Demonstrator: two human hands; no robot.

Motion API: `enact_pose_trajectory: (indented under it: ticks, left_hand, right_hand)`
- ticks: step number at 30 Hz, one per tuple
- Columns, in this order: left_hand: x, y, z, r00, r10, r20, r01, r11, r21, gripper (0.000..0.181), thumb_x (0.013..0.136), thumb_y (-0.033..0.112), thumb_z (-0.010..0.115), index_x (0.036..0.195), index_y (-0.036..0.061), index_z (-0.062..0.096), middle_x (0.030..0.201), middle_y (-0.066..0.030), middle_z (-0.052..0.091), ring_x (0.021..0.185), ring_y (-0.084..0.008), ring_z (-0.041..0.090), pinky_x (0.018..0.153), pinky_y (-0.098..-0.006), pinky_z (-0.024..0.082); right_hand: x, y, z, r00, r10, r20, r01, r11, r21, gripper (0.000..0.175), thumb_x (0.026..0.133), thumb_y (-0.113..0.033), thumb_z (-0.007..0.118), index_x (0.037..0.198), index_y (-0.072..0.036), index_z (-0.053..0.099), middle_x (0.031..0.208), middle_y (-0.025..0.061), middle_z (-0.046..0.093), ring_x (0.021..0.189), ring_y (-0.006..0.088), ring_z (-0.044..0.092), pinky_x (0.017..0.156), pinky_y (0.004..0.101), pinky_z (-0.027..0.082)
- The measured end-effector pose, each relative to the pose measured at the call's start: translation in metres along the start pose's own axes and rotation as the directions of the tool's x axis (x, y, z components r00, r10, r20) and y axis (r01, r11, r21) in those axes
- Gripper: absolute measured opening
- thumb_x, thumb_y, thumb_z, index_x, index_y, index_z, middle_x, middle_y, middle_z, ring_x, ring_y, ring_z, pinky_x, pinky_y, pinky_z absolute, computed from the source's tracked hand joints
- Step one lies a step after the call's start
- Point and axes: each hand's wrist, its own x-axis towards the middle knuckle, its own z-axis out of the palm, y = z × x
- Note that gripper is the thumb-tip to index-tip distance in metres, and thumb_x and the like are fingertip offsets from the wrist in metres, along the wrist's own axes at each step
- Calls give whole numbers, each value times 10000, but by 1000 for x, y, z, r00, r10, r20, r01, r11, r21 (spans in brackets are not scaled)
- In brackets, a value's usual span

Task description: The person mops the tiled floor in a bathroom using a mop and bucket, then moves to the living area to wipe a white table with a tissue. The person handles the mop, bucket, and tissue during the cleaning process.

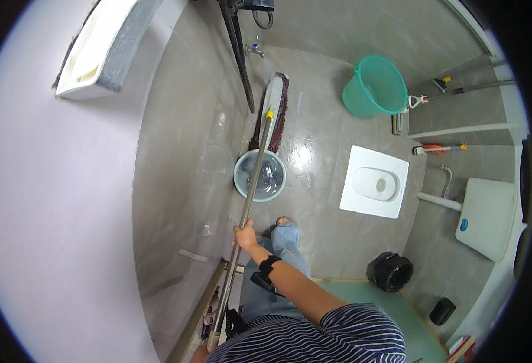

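My right hand (246, 234) is wrapped around the metal pole (253, 186) of a wide flat mop. At the bottom edge of the view, my left hand (200, 353) grips the pole's end and is partly hidden by my striped shirt. The pole slants over a light blue basin (282, 186) of water with dark cloth-like shapes in it. Beyond the basin, the mop head (273, 93), a pale plate with wet dark red fringe, lies on the tiled floor. It lies below a wall tap (255, 51), and water seems to splash at its far end.
A green bucket (354, 93) stands at the back right. A white squat toilet (350, 199) is set in the floor, with a cistern (486, 218) on the right wall. Long-handled tools (447, 93) lean there. A black bin (392, 272) stands near a greenish glass panel (347, 292).
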Motion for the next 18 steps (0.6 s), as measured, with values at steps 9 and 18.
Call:
enact_pose_trajectory:
  ticks: [9,18]
  left_hand:
    - [48,73,48,945,327,24,-317,893,319,400,765,343,586,1062,75,592,960,-217,558,955,-348,491,848,-432,385]
    - [-14,68,26,735,668,-117,-524,668,529,477,864,441,449,1114,57,579,926,-215,611,999,-423,519,935,-412,372]
  right_hand:
    - [83,-87,-54,987,96,-127,-113,985,-132,343,801,-23,516,1081,31,324,791,195,545,498,244,571,418,350,485]
    - [37,-65,-30,966,-8,-258,-37,986,-166,315,762,-59,529,1027,46,394,644,144,542,396,225,522,354,362,425]
